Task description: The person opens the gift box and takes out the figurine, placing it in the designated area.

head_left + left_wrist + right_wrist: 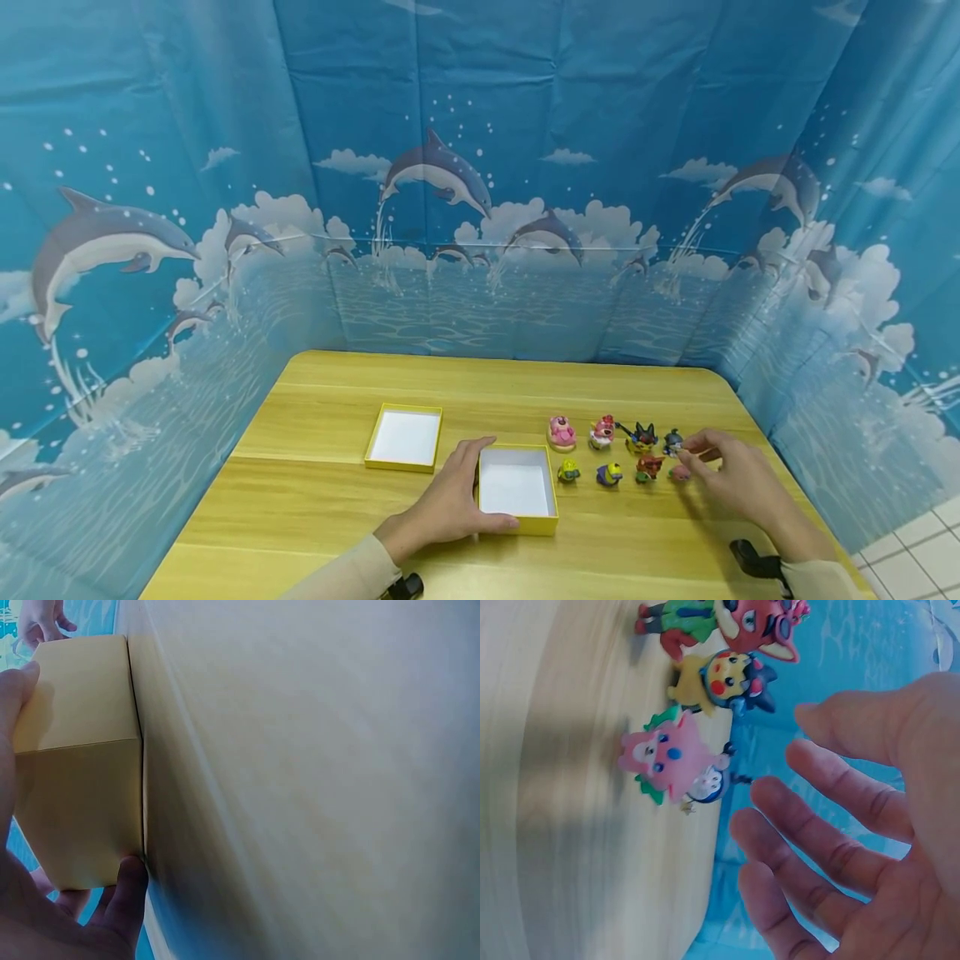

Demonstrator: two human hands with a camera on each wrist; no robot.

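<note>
On the table stands an uncovered yellow box (537, 525) with a white inside. My left hand (448, 498) grips it by its left side, the thumb along the front; the left wrist view shows fingers against the box's yellow walls (79, 810). My right hand (738, 479) hovers over the right end of two rows of small figurines, fingers loosely bent, holding nothing. Nearest to it are a dark figurine (672, 442) with a pale face and a pink figurine (680, 472) with green at its sides. Between fingertips and figurines a gap seems to show in the right wrist view.
Left of the box lies a shallow yellow lid (405, 437), white side up. Other figurines include a fox (648, 468), a yellow one in a black-eared cap (642, 438) and a pink bear (561, 433). Dolphin-print curtains (487, 308) enclose the table's back and sides.
</note>
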